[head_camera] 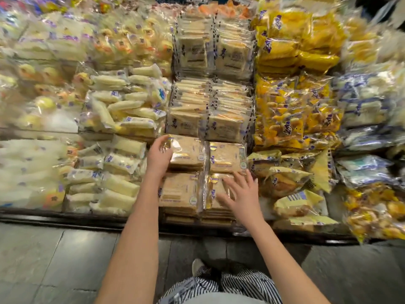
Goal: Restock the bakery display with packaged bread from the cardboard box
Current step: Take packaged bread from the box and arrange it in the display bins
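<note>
Four stacks of flat brown bread packs in clear wrap fill the front middle of the display. My left hand (pixel 158 155) grips the left edge of the top pack of the back-left stack (pixel 188 153). My right hand (pixel 240 193) lies with spread, straight fingers on the top pack of the front-right stack (pixel 217 190). Beside them are the back-right stack (pixel 226 156) and the front-left stack (pixel 178 191). No cardboard box is in view.
White sliced-bread packs (pixel 210 119) stand in rows behind the brown stacks. Pale roll packs (pixel 114 172) lie to the left, yellow bun bags (pixel 291 183) to the right. The display's dark front edge (pixel 87 220) borders a grey tiled floor (pixel 54 260).
</note>
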